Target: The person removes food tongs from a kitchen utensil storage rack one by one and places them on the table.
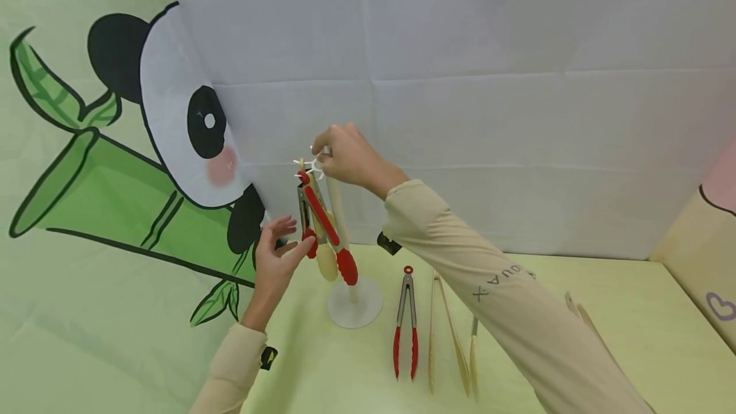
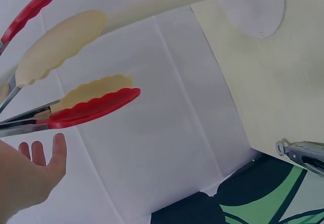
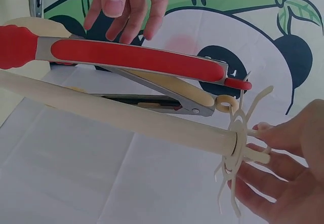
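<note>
A pale utensil stand (image 1: 339,209) with a white hook ring (image 3: 234,148) at its top carries red-tipped tongs (image 1: 322,214) and cream-tipped tongs (image 1: 326,264), hung by their end loops. My right hand (image 1: 353,158) is at the top of the stand, its thumb and fingers pinching the ring's prongs, as the right wrist view shows. My left hand (image 1: 276,260) is beside the hanging tongs with its fingers spread and relaxed. In the left wrist view its fingertips lie just below a red tong head (image 2: 96,107), holding nothing.
On the pale yellow table lie another pair of red-tipped tongs (image 1: 407,289), long wooden-coloured tongs (image 1: 432,337) and more tongs (image 1: 473,363) partly under my right sleeve. The stand's round white base (image 1: 345,318) sits near the white backdrop. A panda-print cloth (image 1: 167,101) borders the left side.
</note>
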